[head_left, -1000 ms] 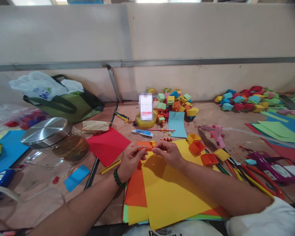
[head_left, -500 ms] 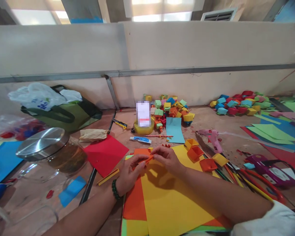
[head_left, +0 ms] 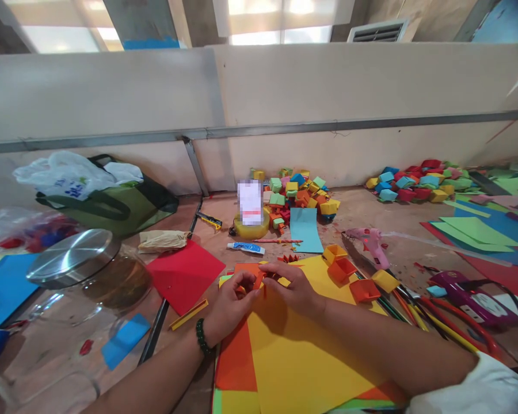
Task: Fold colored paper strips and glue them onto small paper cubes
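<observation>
A small folded piece of orange paper (head_left: 259,280) is pinched between my left hand (head_left: 231,299) and my right hand (head_left: 296,290); my fingers cover part of it. Both hands are above a yellow paper sheet (head_left: 302,356), which lies over an orange sheet (head_left: 237,368). Just right of my right hand sit small open paper boxes, among them an orange box (head_left: 342,269) and a yellow box (head_left: 334,253). A folded yellow strip (head_left: 189,314) lies left of my left wrist, which wears a dark bead bracelet.
Heaps of coloured paper cubes (head_left: 302,198) stand at the back. A pink glue gun (head_left: 371,244) and scissors (head_left: 461,322) are at right. On the left are a lidded glass jar (head_left: 116,276), red paper (head_left: 187,273), a utility knife (head_left: 209,219) and a green bag (head_left: 142,201). A glue tube (head_left: 246,248) lies ahead.
The orange paper has turned from lying slanted to standing more upright between my fingers. My right fingers have shifted slightly left and curled around it.
</observation>
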Demonstrator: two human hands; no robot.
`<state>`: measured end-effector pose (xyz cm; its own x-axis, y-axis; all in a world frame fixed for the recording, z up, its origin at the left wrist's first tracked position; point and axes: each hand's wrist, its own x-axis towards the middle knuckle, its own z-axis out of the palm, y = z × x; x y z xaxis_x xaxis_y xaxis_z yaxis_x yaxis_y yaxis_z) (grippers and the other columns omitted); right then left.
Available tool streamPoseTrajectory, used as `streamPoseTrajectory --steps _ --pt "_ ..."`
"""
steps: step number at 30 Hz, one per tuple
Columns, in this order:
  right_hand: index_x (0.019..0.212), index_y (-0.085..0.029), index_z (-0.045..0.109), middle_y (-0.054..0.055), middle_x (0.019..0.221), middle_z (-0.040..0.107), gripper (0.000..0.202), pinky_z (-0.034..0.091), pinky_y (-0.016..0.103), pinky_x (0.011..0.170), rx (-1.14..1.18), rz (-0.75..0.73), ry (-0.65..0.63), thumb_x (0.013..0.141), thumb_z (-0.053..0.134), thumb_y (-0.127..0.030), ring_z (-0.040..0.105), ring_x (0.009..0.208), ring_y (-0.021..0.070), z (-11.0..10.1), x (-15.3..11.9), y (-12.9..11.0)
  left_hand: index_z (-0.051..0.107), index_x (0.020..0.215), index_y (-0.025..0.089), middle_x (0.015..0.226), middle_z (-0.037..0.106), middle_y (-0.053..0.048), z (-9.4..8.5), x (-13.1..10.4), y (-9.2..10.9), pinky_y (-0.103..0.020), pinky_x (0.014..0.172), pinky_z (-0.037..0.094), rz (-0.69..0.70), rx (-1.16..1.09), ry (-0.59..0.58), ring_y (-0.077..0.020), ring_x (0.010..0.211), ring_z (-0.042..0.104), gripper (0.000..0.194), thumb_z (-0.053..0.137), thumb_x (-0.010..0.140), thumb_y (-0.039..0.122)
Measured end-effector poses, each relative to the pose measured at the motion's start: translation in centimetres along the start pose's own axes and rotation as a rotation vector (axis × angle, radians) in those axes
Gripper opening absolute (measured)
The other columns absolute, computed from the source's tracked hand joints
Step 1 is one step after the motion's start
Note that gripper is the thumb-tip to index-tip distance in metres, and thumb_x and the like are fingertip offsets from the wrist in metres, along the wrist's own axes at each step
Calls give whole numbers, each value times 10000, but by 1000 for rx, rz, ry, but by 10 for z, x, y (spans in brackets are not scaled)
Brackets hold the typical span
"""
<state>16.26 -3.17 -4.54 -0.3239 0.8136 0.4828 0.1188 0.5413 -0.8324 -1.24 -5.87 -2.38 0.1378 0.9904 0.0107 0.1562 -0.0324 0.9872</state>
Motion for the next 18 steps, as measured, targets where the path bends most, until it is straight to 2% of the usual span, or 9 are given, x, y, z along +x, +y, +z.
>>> streamPoseTrajectory --steps 6,9,13,18 --pt "1169 -209 650 82 959 727 300 553 297 729 -129 -193 -56 885 554 -218 668 832 175 -2 -2 2 632 756 165 675 551 16 -1 1 8 -215 558 392 -115 -189 -112 -100 600 448 452 730 661 596" --pt "1157 -204 642 81 938 726 323 546 301 728 -184 -196 -46 855 535 -164 664 796 172 -1 -2 -1 648 756 174 669 559 19 0 0 9 -207 552 391 -122 -243 -105 -98 606 461 434 786 612 559" --pt "1026 -217 670 70 892 716 224 538 301 724 -230 -174 -10 840 551 -174 661 799 177 -1 0 -7 650 737 175 651 573 21 1 0 4 -199 532 415 -143 -362 -75 -94 585 495 363 826 608 464" --pt "923 -189 671 57 832 709 158 530 277 690 -224 -146 -2 831 544 -170 652 735 154 -2 2 -10 640 715 151 610 579 34 -1 2 0 -160 483 422 -293 -528 -98 -65 519 521 361 859 582 404"
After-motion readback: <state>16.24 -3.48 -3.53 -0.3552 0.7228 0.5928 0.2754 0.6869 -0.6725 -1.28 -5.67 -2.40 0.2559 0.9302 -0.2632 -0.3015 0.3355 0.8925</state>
